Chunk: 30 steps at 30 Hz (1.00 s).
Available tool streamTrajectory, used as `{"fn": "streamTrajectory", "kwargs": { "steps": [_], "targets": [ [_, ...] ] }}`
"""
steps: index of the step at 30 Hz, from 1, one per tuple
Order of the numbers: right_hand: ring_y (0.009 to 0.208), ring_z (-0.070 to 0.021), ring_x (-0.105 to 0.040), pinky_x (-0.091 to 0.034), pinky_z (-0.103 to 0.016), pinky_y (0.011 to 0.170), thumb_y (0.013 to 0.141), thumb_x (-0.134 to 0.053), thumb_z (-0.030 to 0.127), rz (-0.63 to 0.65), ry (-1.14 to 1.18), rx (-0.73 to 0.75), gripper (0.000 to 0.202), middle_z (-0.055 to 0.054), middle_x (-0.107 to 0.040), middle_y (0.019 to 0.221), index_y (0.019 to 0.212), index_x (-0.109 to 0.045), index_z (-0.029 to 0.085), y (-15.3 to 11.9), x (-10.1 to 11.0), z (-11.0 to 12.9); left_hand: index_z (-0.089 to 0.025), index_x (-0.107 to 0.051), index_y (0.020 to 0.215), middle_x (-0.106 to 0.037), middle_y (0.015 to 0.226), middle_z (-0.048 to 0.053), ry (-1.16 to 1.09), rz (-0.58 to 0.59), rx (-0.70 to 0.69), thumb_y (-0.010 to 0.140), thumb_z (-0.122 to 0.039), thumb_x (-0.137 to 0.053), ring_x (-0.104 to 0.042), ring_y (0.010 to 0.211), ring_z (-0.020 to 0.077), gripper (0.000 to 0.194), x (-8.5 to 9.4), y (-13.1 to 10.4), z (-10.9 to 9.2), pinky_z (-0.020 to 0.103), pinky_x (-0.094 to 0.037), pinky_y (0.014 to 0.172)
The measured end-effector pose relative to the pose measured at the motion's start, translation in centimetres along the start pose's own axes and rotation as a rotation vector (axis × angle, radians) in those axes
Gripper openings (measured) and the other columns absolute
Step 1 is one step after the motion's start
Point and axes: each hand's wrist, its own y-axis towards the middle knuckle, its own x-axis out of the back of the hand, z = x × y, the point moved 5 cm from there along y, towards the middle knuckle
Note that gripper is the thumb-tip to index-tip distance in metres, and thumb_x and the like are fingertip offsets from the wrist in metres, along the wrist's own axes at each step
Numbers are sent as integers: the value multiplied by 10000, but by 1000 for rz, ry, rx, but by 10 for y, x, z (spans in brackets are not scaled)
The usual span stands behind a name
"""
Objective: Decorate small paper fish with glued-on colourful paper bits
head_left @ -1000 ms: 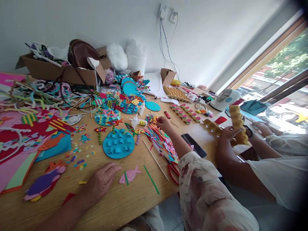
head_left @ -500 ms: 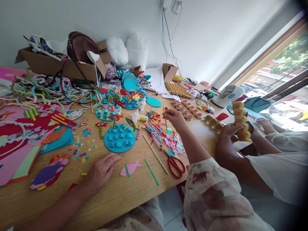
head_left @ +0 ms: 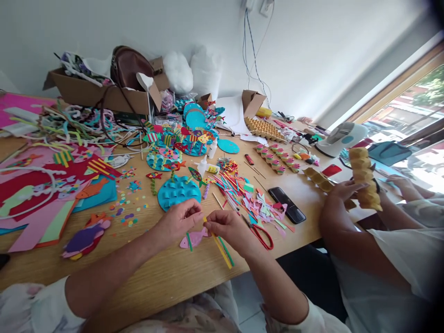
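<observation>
A yellow paper strip [head_left: 222,252] is pinched in my right hand [head_left: 229,229] and slants down toward the table's front edge. My left hand [head_left: 180,221] is closed with its fingertips together at the strip's upper end; whether they grip it I cannot tell. Below the hands lies a pink paper fish [head_left: 197,237], partly covered, with a short green strip [head_left: 189,242] across it. A longer green strip [head_left: 227,252] rests beside the yellow one. Behind my left hand stands a blue disc with curled paper loops [head_left: 176,192]. Red-handled scissors [head_left: 266,238] lie right of my right hand.
Paper scraps [head_left: 262,206] and a black phone [head_left: 287,205] lie to the right. A co-worker's hand [head_left: 342,194] holds an egg-carton piece [head_left: 362,178]. Stacked paper fish [head_left: 86,238] and coloured sheets [head_left: 45,194] are at left. Glue bottles [head_left: 212,149] stand behind.
My right hand has come down and left from above the paper scraps, bringing the yellow strip over the fish. My left hand has risen toward it. The view has shifted, exposing the phone.
</observation>
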Motion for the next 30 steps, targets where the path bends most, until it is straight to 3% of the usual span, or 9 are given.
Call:
{"fn": "streamTrajectory", "kwargs": {
  "steps": [5, 13, 20, 30],
  "targets": [
    [484, -76, -410, -290, -224, 494, 640, -652, 355, -9, 122, -41, 190, 37, -544, 543, 626, -597, 173, -4, -10, -14, -162, -460, 651, -430, 549, -52, 20, 16, 39, 748, -302, -424, -407, 474, 78, 174, -5, 1, 9, 181, -336, 430],
    [533, -86, -469, -319, -227, 540, 575, -725, 400, 5, 313, -65, 269, 35, -578, 585, 678, -608, 180, -16, -16, -25, -172, -425, 617, -374, 493, -76, -48, -34, 125, 697, -347, -445, -378, 443, 69, 194, 5, 0, 14, 181, -304, 417],
    [499, -72, -406, -286, -217, 496, 628, -696, 427, -25, 230, -61, 291, 38, -534, 556, 679, -605, 155, -33, -12, -28, -170, -441, 635, -413, 510, -69, -90, -103, 182, 678, -388, -477, -396, 449, 71, 225, 14, -2, 21, 186, -327, 430],
    [514, -75, -455, -341, -206, 508, 618, -715, 371, -179, 371, 19, 273, 48, -510, 576, 686, -535, 176, -35, -27, -48, -181, -425, 618, -382, 513, -72, -36, -34, 190, 669, -374, -451, -387, 463, 77, 202, 2, -3, 25, 190, -316, 428]
  ]
}}
